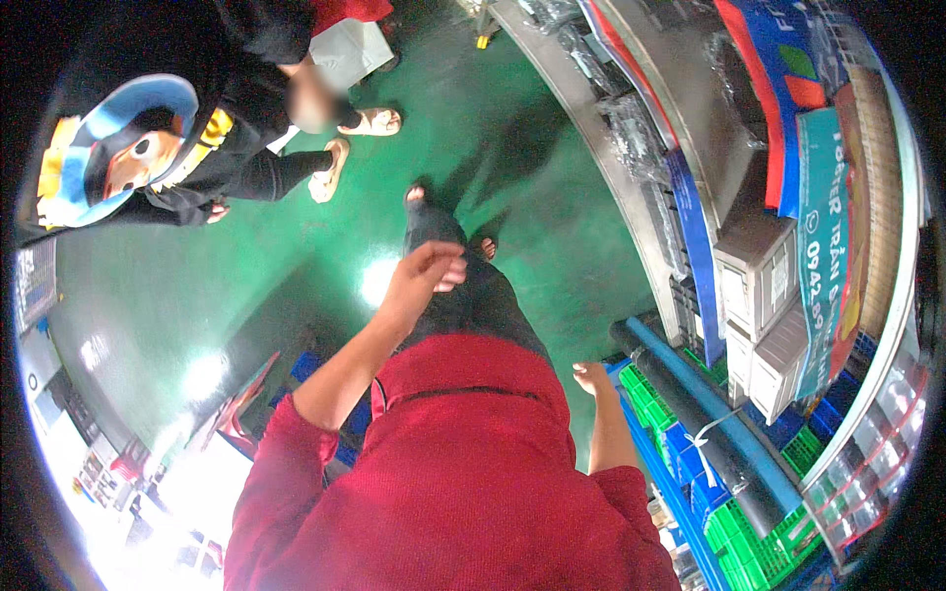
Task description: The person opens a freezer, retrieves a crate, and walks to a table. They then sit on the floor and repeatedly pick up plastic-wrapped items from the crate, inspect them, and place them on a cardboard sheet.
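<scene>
My left hand [429, 276] is raised in front of my body, over my dark trousers [473, 300]. Its fingers bend loosely, and nothing shows in them. Lower down at my right side is my right hand [588, 377], small in the view. It is beside the end of a blue rack [645, 433], and I cannot tell whether the two touch. Its fingers are mostly turned away, and no object shows in it. My bare toes [415, 193] stick out beyond the trousers, on the green floor [345, 227].
Another person in dark clothes [266, 108] and sandals [332, 172] stands at the far left. On the right, shelves hold wrapped goods [631, 138], beige boxes [759, 266] and banners [823, 236]. Long rolls [709, 433] lie over green crates [754, 547].
</scene>
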The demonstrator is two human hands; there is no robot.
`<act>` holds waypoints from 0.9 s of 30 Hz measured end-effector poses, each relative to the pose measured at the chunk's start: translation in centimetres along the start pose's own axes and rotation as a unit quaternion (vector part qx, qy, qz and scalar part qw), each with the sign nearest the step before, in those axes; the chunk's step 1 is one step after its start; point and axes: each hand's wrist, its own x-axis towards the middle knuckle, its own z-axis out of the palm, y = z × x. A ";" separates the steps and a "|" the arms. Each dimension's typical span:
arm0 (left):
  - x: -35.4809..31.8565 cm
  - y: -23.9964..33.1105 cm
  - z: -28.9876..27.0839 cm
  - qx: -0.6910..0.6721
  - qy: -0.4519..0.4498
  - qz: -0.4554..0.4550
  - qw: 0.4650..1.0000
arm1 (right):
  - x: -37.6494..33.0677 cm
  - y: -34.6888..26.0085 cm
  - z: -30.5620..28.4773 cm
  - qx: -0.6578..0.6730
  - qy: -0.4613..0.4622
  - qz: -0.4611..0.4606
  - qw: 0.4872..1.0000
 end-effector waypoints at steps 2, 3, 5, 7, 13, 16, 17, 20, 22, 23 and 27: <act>-2.4 -1.6 -2.2 -0.002 0.027 -0.024 0.999 | -0.3 0.5 0.9 -0.017 -0.011 0.013 1.000; -3.3 -2.4 -3.6 -0.007 0.037 -0.046 0.998 | -0.3 -0.5 0.4 -0.010 0.010 0.000 1.000; -4.7 -3.7 -5.7 -0.022 0.062 -0.054 0.996 | 0.3 -3.3 -1.6 0.005 0.053 -0.021 0.998; -5.8 -4.0 -7.8 -0.012 0.063 -0.074 0.995 | 1.6 -6.7 -3.7 0.056 0.119 -0.088 0.987; -8.8 -4.1 -14.7 0.028 0.045 -0.068 0.996 | 2.1 -24.9 -9.4 0.210 0.127 -0.136 0.960; -10.6 -6.4 -18.3 0.087 0.070 -0.058 0.992 | 3.5 -29.0 -7.1 0.209 0.110 -0.219 0.947; -11.1 -6.6 -19.3 0.159 0.071 -0.075 0.982 | 3.3 -29.9 -6.2 0.194 0.101 -0.218 0.951; -12.4 -7.7 -21.0 0.294 0.098 -0.052 0.949 | 2.7 -30.9 -3.5 0.144 0.069 -0.205 0.966; -12.8 -8.3 -21.7 0.280 0.096 -0.048 0.954 | 3.0 -29.1 -0.9 0.107 0.045 -0.181 0.977; -12.8 -8.5 -22.1 0.274 0.097 -0.044 0.956 | 3.5 -27.6 0.5 0.081 0.037 -0.166 0.982; -12.0 -9.3 -22.8 0.227 0.096 -0.040 0.968 | 4.8 -22.9 0.6 0.024 0.019 -0.085 0.996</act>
